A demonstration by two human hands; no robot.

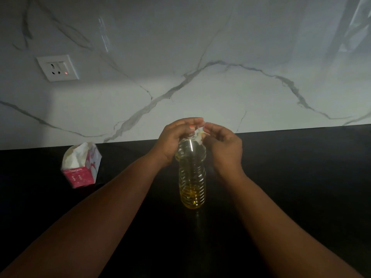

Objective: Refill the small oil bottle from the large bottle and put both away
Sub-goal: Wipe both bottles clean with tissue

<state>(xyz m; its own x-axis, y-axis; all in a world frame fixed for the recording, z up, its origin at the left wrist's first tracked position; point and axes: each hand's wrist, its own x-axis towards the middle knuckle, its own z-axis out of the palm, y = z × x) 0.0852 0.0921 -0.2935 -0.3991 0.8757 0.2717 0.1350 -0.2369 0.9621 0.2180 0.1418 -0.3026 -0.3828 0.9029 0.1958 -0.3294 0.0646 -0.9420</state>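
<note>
Wall (200, 47): white marble-look panel with grey veins, filling the upper half; meets the counter along a straight edge behind the hands.
Counter (291, 177): black, glossy; wide bare stretches right of the bottle and toward the near edge.
Small oil bottle (192, 177): clear ribbed plastic, upright on the counter at centre; yellow oil only in the lowest part; no label seen.
Left hand (172, 141): curled around the bottle's neck and shoulder from the left, fingers closed on it.
Right hand (224, 145): just beside the neck on the right, fingertips pinching a small white scrap (199, 137) that touches the bottle's shoulder; whether it is tissue or a seal, cannot tell.
Bottle mouth: between the two sets of fingertips; a spot of red-orange shows there, cap or not unclear.
Tissue box (81, 165): red and white, white tissue sticking out, tilted, well apart to the left; printing too blurred to read.
Wall socket (58, 68): white, upper left, small red light lit.
</note>
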